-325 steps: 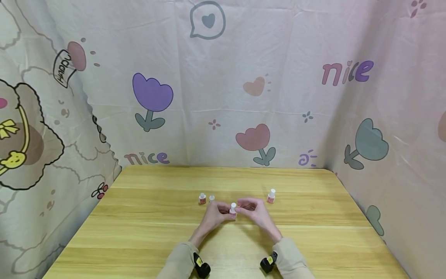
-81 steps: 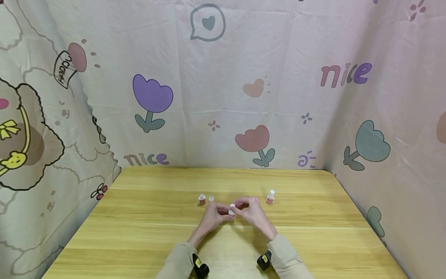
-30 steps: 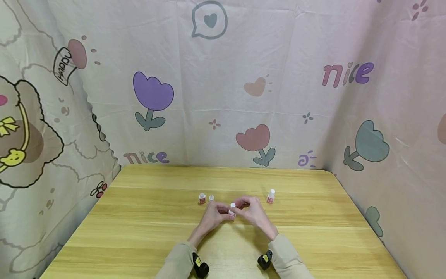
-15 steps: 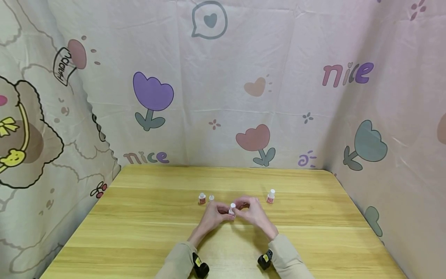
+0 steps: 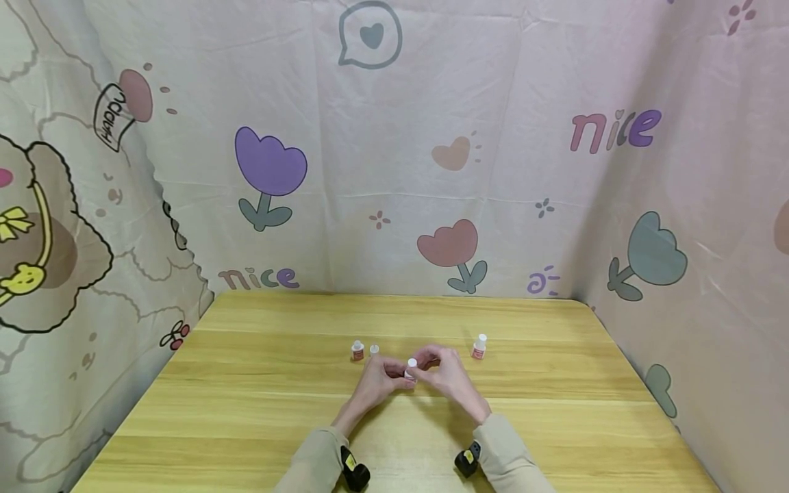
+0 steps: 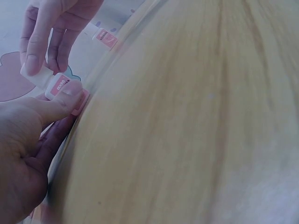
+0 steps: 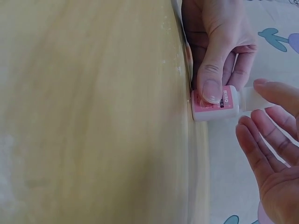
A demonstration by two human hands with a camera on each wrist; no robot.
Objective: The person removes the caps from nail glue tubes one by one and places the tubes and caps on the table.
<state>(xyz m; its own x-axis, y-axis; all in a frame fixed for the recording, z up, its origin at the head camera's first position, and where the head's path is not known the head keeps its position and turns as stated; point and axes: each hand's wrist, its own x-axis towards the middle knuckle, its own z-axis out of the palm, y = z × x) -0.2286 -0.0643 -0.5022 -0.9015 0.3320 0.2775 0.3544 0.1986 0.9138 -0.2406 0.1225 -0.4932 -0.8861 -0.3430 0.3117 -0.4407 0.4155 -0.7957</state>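
A small white bottle (image 7: 215,103) with a pink label stands upright on the table at the middle of the head view. My left hand (image 5: 377,380) holds its body, thumb across the label as the left wrist view shows. The bottle's white cap (image 6: 37,77) is between the thumb and fingers of my right hand (image 5: 448,375). Behind my left hand is a shorter-looking bottle (image 5: 357,352) with a pink-red label. A small whitish piece (image 5: 374,350), partly hidden by that hand, lies beside it.
Another capped bottle (image 5: 479,347) stands behind and right of my right hand. The wooden table (image 5: 277,397) reaches back to a printed cloth (image 5: 370,171), which also hangs along both sides.
Compared with the oldest frame, my right hand has moved slightly left, onto the cap. Over the last second both hands stay nearly in place; the other bottles have not moved.
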